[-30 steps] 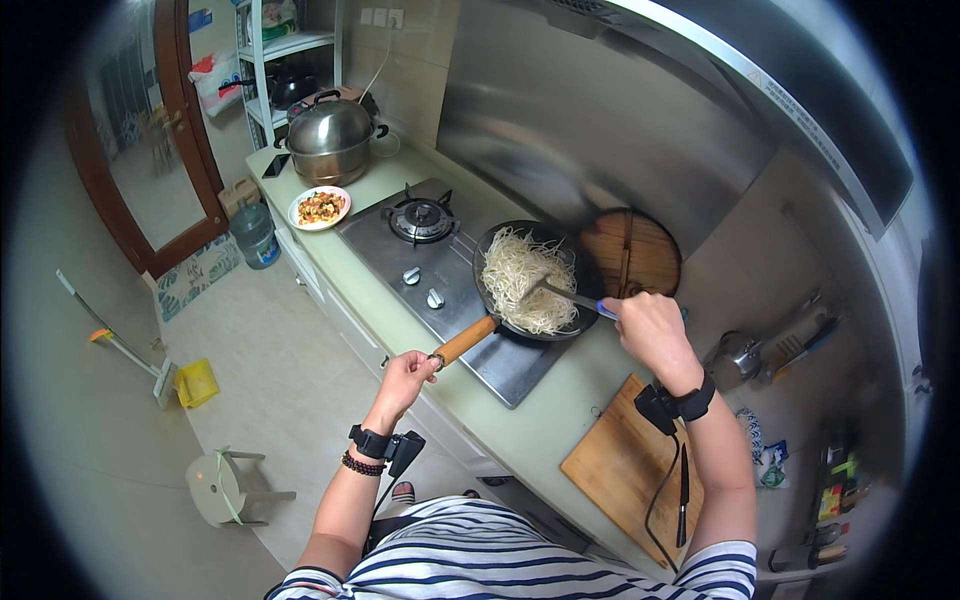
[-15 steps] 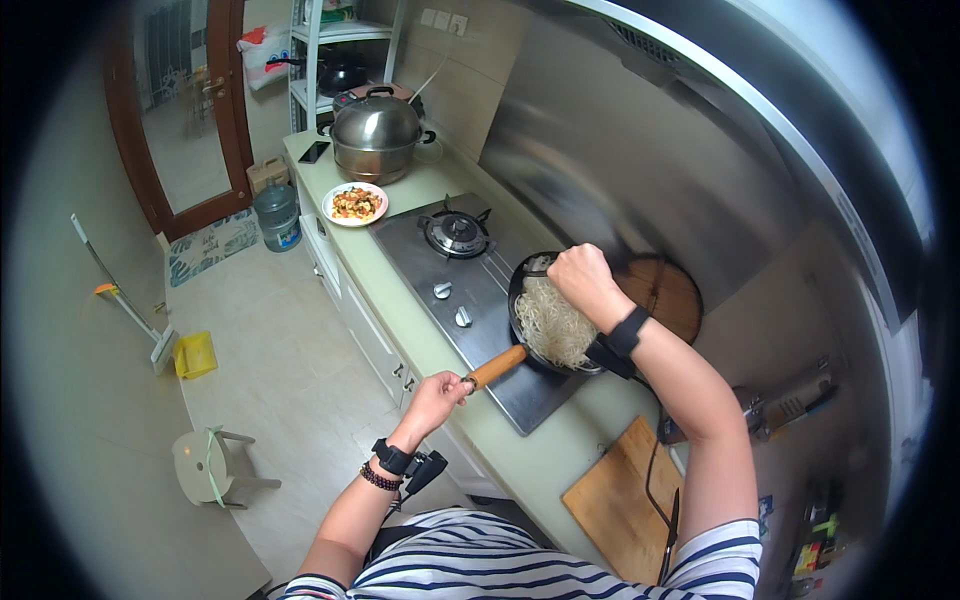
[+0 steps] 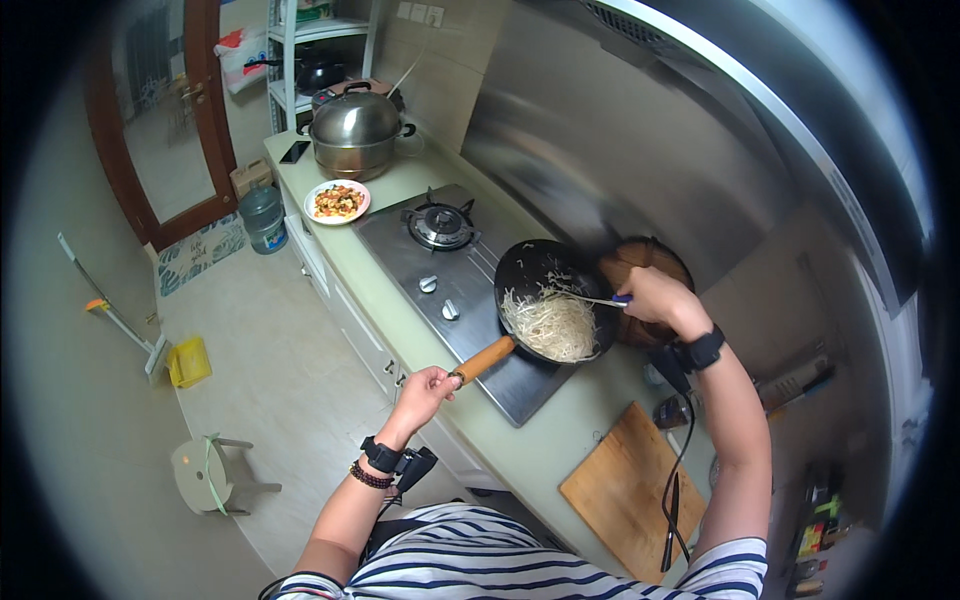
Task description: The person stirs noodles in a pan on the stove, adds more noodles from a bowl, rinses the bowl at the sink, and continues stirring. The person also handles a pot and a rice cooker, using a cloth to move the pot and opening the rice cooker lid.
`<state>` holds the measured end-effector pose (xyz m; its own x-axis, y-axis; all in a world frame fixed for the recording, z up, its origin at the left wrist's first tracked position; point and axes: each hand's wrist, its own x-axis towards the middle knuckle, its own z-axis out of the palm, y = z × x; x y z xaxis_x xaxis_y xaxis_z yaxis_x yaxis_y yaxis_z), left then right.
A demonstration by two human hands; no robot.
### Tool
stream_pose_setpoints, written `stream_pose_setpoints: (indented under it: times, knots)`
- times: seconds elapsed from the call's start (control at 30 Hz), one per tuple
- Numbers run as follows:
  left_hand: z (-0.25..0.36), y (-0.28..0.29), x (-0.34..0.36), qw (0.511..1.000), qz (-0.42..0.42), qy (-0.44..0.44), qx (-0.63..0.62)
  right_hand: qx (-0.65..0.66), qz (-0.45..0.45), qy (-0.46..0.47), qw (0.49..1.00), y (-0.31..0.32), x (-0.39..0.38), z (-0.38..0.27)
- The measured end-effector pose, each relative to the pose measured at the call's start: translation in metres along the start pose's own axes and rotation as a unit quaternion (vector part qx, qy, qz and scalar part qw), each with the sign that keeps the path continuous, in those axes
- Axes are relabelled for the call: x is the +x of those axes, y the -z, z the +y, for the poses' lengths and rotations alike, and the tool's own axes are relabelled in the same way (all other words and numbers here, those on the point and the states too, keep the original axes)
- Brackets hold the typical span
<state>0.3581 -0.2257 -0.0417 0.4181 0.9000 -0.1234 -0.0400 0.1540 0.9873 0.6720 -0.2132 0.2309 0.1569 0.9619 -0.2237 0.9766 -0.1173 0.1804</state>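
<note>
My left hand [image 3: 425, 395] is closed around the end of the wooden handle [image 3: 484, 361] of a black wok [image 3: 528, 264]. The wok sits over the near burner of the stove. Pale thin strands, like bean sprouts [image 3: 556, 330], lie heaped in its near part, with a few bits stuck higher on the far wall. Above the wok's right rim, my right hand [image 3: 660, 298] grips a metal cooking utensil with a blue handle [image 3: 600, 300]. Its tip reaches into the strands, so its shape is partly hidden.
A round wooden lid [image 3: 640, 255] leans behind the wok. On the counter's right lie a cutting board [image 3: 620, 490] and a knife [image 3: 671, 525]. Toward the far left stand a burner [image 3: 442, 225], a plate of chopped food [image 3: 338, 203], a steamer pot [image 3: 355, 135] and a phone [image 3: 295, 152].
My right hand has moved right from above the wok, uncovering the utensil. The strands have shifted to the near side, baring the far wall. My left hand stays on the handle.
</note>
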Motion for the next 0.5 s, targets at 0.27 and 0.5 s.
stream_pose_setpoints:
  times: [0.27,0.5]
  knots:
    - [0.004,0.000,0.000,1.000,0.001,0.008,-0.013,0.056,0.045,-0.033,0.997,-0.014,-0.109,0.016]
    - [0.008,0.002,-0.001,1.000,-0.012,0.019,0.009,0.097,0.050,-0.043,0.993,-0.040,-0.121,0.033]
